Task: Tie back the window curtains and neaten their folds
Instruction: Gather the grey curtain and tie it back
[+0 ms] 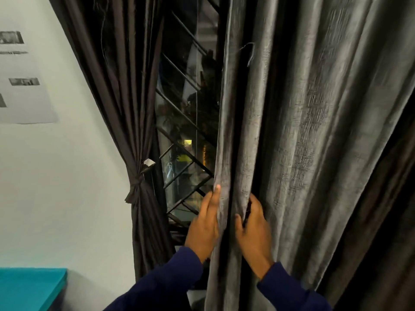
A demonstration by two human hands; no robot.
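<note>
Right curtain [303, 131] hangs loose over the window [184, 122], folds running top to bottom, leading edge between both hands. Left hand [203, 230] lies flat on that edge, fingers [216, 196] straight. Right hand [254, 234] grips a fold, fingers curled in. Left curtain [125, 104] is tied by a tieback [135, 182] against the white wall [67, 176]. Teal bench [29, 288] lower left.

A pale wall [56, 176] carries a printed sheet [24, 86]. The window [179, 104] has black diagonal bars, with darkness and small lights outside. A teal surface [29, 288] sits low left.
</note>
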